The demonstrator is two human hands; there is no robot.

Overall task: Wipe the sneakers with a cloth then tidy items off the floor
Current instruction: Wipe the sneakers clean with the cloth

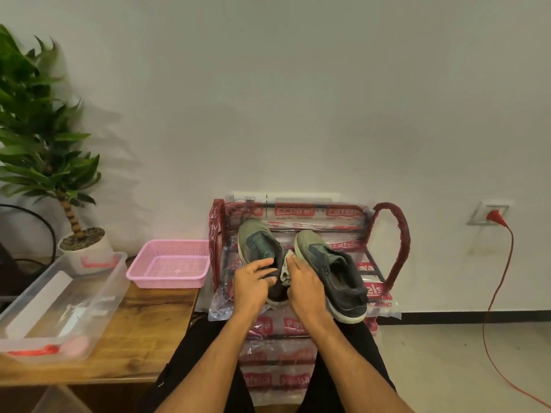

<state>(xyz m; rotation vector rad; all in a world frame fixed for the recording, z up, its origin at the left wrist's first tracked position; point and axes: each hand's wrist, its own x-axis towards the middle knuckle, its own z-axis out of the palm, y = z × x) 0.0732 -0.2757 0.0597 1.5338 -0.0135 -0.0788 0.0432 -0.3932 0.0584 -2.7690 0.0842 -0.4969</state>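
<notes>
Gripping the heel end of the left sneaker [259, 242] with the left hand [252, 284], a seated person holds a grey cloth [285, 269] under the curled fingers of the right hand [304, 289]. The cloth is bunched in the gap between the two shoes. The right sneaker [331, 263] lies just beside it at 3 o'clock, and both sit on top of a plastic-wrapped rack [396, 234] at frame centre.

The job looks to be in its first half. The wiping appears under way on the left sneaker's side, and both uppers are dull and scuffed, so neither can be called finished. The floor tidy-up seems not yet begun. The only thing seen on the floor [447, 353] is a red cord [501, 278] at 4 o'clock.

A pink basket [167, 281] stands on the table [143, 323] at 9 o'clock of the sneakers, with nothing clear in it but a faint glint. At 8 o'clock a clear tub [35, 308] holds a long pale shape and something red at its near end, both too blurred to name.
</notes>
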